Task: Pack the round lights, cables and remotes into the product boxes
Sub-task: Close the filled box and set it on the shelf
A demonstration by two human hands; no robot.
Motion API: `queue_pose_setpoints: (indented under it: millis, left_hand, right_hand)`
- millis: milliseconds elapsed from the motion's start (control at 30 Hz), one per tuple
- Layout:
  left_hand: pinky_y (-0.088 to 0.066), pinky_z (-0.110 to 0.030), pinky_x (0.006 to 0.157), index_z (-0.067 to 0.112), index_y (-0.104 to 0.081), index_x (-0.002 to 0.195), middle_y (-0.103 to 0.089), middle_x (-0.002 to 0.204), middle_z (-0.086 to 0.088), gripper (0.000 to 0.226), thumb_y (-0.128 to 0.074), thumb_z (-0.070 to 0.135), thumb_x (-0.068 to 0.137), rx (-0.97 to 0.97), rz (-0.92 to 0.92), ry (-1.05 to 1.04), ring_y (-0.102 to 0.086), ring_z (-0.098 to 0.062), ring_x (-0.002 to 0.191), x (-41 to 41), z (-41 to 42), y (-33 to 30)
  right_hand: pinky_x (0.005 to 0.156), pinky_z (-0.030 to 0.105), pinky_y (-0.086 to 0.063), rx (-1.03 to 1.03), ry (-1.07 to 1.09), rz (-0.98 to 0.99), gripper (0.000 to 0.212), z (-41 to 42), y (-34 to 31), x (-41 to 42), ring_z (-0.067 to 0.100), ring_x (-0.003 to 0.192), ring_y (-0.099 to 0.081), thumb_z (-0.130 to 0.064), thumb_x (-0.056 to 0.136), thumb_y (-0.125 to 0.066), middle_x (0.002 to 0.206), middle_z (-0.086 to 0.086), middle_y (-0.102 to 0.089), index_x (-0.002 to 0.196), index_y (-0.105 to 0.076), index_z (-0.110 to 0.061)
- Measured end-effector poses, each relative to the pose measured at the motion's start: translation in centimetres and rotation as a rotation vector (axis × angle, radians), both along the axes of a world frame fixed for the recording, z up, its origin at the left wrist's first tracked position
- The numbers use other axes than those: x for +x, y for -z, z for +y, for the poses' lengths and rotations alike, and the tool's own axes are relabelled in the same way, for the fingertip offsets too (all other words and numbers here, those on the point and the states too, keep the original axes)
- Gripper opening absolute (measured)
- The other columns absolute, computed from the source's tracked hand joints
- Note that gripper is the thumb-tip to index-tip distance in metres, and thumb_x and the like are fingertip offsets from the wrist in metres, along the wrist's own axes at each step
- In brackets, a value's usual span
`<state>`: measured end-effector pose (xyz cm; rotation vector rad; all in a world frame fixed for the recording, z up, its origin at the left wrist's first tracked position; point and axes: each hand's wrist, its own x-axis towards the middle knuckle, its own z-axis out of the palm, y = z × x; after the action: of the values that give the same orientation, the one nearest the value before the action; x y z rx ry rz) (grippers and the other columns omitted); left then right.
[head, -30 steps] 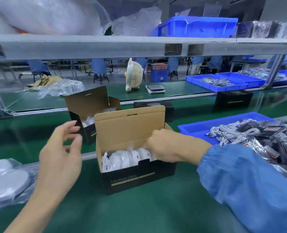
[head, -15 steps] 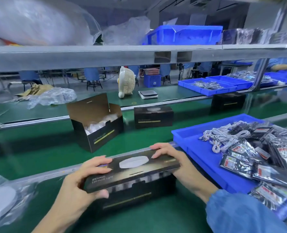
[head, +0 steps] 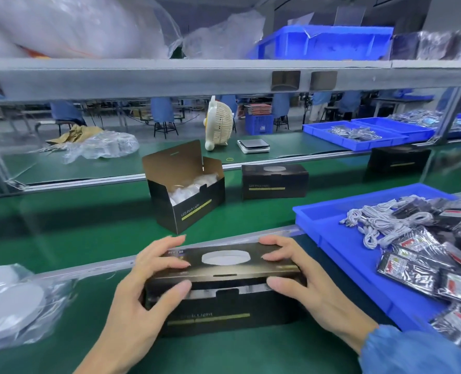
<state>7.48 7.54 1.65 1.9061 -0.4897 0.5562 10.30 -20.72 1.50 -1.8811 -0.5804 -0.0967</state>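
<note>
Green conveyor belt (head: 89,333) under the product box (head: 224,292); my left hand (head: 143,287) & right hand (head: 305,282) grip its ends, thumbs on front, fingers pressing lid. Blue tray (head: 332,233) to its right w/ cables (head: 386,225).

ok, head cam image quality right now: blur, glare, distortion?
Head view: wide-angle bowing curves the shelf rail; motion blur smears the left hand, right hand and near box print; glare sheens the plastic bags; far background is soft.
</note>
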Motion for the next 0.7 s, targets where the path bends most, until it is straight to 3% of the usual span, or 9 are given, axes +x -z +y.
queue_pose_setpoints:
  millis: [167,233,300,367,400,500,633,700]
  left_hand:
    - [-0.036,-0.053,0.111,0.017,-0.075,0.107,-0.068,0.125,0.008,0.026,-0.060,0.028,0.089,0.217,-0.205,0.001,-0.054,-0.022,0.130,-0.5,0.4,1.0]
    - [-0.034,-0.050,0.113,0.016,-0.075,0.108,-0.069,0.124,0.010,0.026,-0.061,0.028,0.089,0.262,-0.242,-0.009,-0.057,-0.018,0.127,-0.7,0.4,1.0]
    - [-0.034,-0.034,0.114,0.025,-0.075,0.109,-0.069,0.121,0.017,0.028,-0.063,0.034,0.086,0.252,-0.164,-0.013,-0.059,-0.008,0.123,-0.6,0.8,0.1]
    - [-0.035,-0.016,0.108,0.039,-0.072,0.111,-0.066,0.119,0.025,0.034,-0.067,0.047,0.078,0.217,0.005,-0.010,-0.056,0.002,0.122,-0.2,1.4,-1.3]
    - [-0.036,-0.015,0.106,0.042,-0.070,0.113,-0.064,0.122,0.027,0.039,-0.068,0.052,0.075,0.239,0.052,0.002,-0.053,0.003,0.124,0.3,1.8,-1.9]
    - [-0.028,-0.026,0.114,0.042,-0.072,0.112,-0.053,0.135,0.033,0.036,-0.072,0.057,0.079,0.376,0.100,0.088,-0.034,0.006,0.138,2.1,2.3,-2.9]
    - [-0.035,-0.025,0.112,0.053,-0.067,0.111,-0.052,0.130,0.039,0.030,-0.072,0.049,0.082,0.414,0.076,0.131,-0.043,0.011,0.130,3.3,2.4,-3.0]
    - [-0.032,-0.026,0.115,0.059,-0.058,0.119,-0.047,0.136,0.039,0.035,-0.063,0.049,0.086,0.460,0.048,0.142,-0.040,0.009,0.134,3.1,2.6,-2.8]
  right_hand:
    - [0.114,0.036,-0.024,-0.358,0.136,-0.315,0.041,-0.6,0.5,-1.3,0.006,0.147,-0.018,-0.059,0.088,-0.054,0.155,-0.023,-0.028,0.125,-0.060,-0.043]
    - [0.109,0.038,-0.036,-0.449,0.209,-0.567,0.043,-0.1,0.6,-1.6,0.015,0.141,-0.034,-0.052,0.092,-0.055,0.149,-0.012,-0.043,0.125,-0.066,-0.027]
    - [0.103,0.038,-0.044,-0.426,0.207,-0.689,0.039,0.3,1.0,-1.6,0.015,0.131,-0.047,-0.042,0.094,-0.057,0.138,-0.007,-0.055,0.122,-0.069,-0.017]
    - [0.104,0.038,-0.044,-0.363,0.190,-0.626,0.038,0.3,0.9,-1.2,0.011,0.130,-0.049,-0.040,0.092,-0.060,0.135,-0.012,-0.057,0.121,-0.069,-0.018]
    - [0.106,0.037,-0.043,-0.332,0.171,-0.576,0.037,0.2,0.7,-0.9,0.010,0.132,-0.048,-0.040,0.091,-0.061,0.135,-0.013,-0.057,0.121,-0.069,-0.019]
    - [0.106,0.039,-0.044,-0.307,0.123,-0.567,0.035,-0.1,0.5,-0.1,0.011,0.131,-0.051,-0.034,0.088,-0.069,0.132,-0.010,-0.061,0.117,-0.071,-0.016]
    - [0.105,0.041,-0.045,-0.285,0.114,-0.578,0.033,-0.4,0.4,0.3,0.012,0.129,-0.053,-0.028,0.086,-0.066,0.130,-0.007,-0.063,0.116,-0.071,-0.014]
    - [0.105,0.040,-0.045,-0.282,0.120,-0.578,0.032,-0.2,0.6,0.2,0.012,0.129,-0.053,-0.027,0.087,-0.066,0.130,-0.007,-0.063,0.115,-0.072,-0.014]
